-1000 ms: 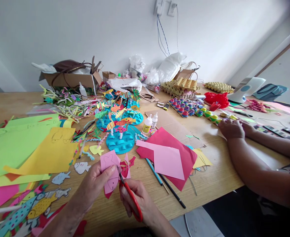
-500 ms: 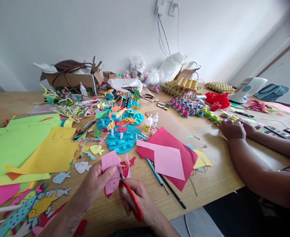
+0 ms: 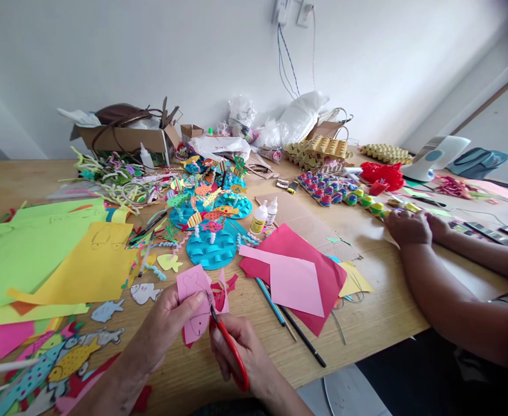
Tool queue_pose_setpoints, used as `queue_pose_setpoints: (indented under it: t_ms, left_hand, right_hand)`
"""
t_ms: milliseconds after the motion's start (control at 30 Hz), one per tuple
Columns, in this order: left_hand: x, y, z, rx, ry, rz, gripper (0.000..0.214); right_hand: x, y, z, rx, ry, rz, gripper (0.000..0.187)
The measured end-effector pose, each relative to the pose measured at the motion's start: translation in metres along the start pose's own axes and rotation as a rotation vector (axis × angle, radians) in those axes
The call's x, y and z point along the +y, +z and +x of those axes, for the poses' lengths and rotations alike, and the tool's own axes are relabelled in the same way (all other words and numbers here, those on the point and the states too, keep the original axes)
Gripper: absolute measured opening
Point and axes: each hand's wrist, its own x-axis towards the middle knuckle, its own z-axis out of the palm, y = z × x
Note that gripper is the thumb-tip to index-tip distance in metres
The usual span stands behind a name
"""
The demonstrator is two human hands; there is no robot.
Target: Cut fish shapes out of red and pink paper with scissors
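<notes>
My left hand (image 3: 167, 326) pinches a pink paper piece (image 3: 194, 301) with a fish outline drawn on it, thumb on top. My right hand (image 3: 242, 355) is closed round red-handled scissors (image 3: 228, 346), whose blades bite into the pink paper's right edge. Both hands hover over the wooden table (image 3: 379, 312) near its front edge. A red scrap (image 3: 220, 292) lies just behind the pink piece.
Green and yellow sheets (image 3: 41, 254) lie at left, cut-out paper fish (image 3: 59, 361) at front left. Blue discs with fish (image 3: 213, 231), glue bottles (image 3: 263, 215), red and pink sheets (image 3: 297, 271) and brushes (image 3: 297, 329) fill the middle. Another person's hands (image 3: 410, 226) rest at right by painted egg cartons (image 3: 336, 192).
The scissors have crept a little further along the pink paper. The other person's hands have barely shifted.
</notes>
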Motion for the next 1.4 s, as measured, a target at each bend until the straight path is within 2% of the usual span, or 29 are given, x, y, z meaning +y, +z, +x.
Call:
queue_pose_setpoints:
  t_ms: [400,633,867,1200,1400]
  left_hand:
    - [0.000,-0.004,-0.002,-0.038,-0.029,-0.008,0.017]
    - [-0.004,-0.005,0.000,0.034,0.014,0.027,0.018]
    - [0.001,-0.001,-0.001,-0.009,0.010,0.101,0.020]
    - [0.003,-0.002,-0.002,-0.019,-0.034,0.066,0.019]
    - [0.007,-0.002,-0.001,-0.023,-0.047,0.041,0.017]
  right_hand:
    - [0.005,-0.002,-0.001,0.022,-0.025,-0.064,0.050]
    - [0.003,0.000,0.000,0.016,-0.017,-0.062,0.049]
    - [0.004,0.001,0.002,-0.001,-0.018,-0.068,0.049]
    - [0.003,-0.001,0.000,0.002,-0.054,-0.100,0.052]
    - [0.005,-0.002,0.000,0.004,-0.017,-0.106,0.051]
